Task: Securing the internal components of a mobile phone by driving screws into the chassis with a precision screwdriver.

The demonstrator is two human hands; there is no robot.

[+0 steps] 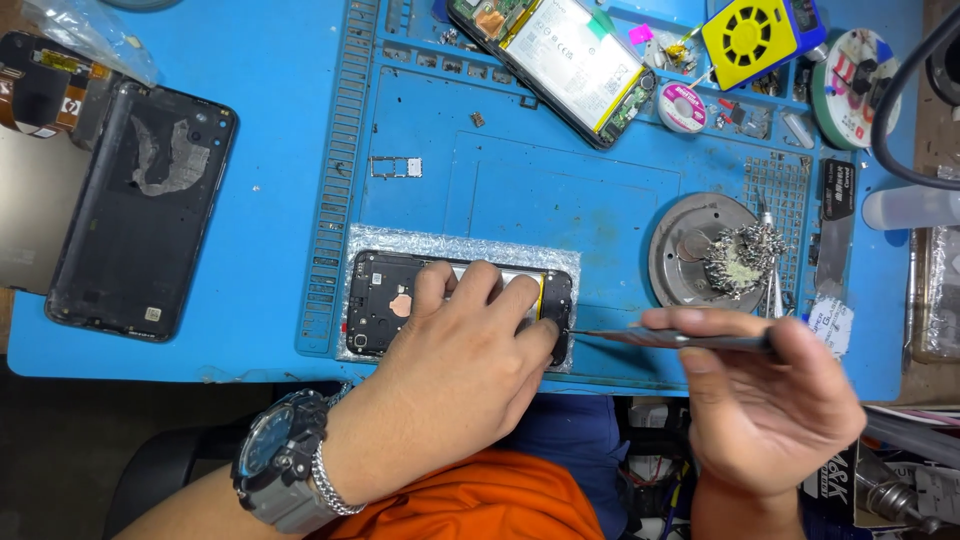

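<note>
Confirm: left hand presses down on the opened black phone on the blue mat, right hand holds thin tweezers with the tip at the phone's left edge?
Wrong edge. The head view shows the thin dark metal tweezers in the right hand with their tip at the right edge of the opened black phone. The left hand does press it onto the blue mat.

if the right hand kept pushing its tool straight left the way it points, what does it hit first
Likely the right end of the opened black phone, where the thin metal tool in the right hand already nearly touches, beside the left hand.

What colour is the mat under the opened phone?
Bright blue mat, seen in the head view.
</note>
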